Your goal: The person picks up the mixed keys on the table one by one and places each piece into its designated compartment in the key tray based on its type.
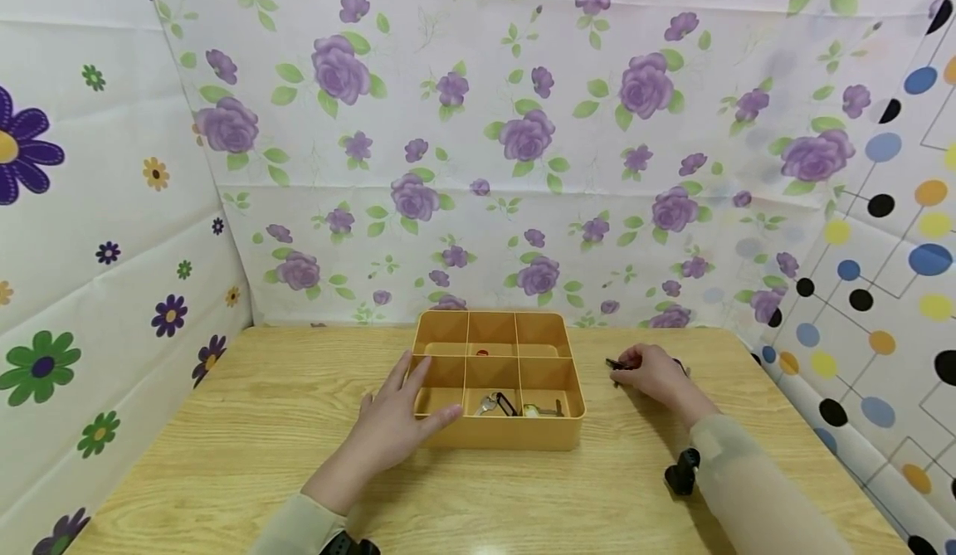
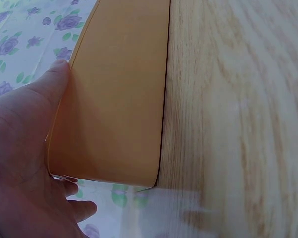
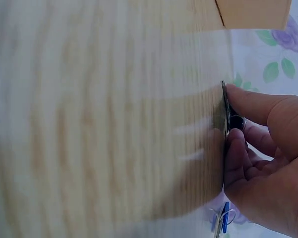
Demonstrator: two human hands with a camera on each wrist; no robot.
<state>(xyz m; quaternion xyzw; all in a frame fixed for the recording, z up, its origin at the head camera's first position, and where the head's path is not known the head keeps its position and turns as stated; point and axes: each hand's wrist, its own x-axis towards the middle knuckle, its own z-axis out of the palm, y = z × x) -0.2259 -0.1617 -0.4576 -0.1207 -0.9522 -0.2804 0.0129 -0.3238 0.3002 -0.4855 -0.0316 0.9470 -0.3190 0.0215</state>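
A yellow-brown divided box (image 1: pixel 502 435) stands on the table. My left hand (image 1: pixel 396 422), fingers spread and fairly straight, rests on its front left corner; in the left wrist view the thumb (image 2: pixel 57 74) lies along the rim. Right of the box, my right hand (image 1: pixel 653 372) pinches a small dark key (image 1: pixel 617 365) low at the tabletop. In the right wrist view this key (image 3: pixel 225 106) shows a thin metal edge, with a black round part and a ring beside it, partly hidden by fingers.
The box's front middle compartment holds a silver key (image 1: pixel 487 404) and a black clip (image 1: pixel 506 404). Front right lies another key with a pale tag (image 1: pixel 532 411); a red thing (image 1: pixel 483 352) is at back middle. Beyond my right hand sits a blue clip with a ring (image 3: pixel 224 218).
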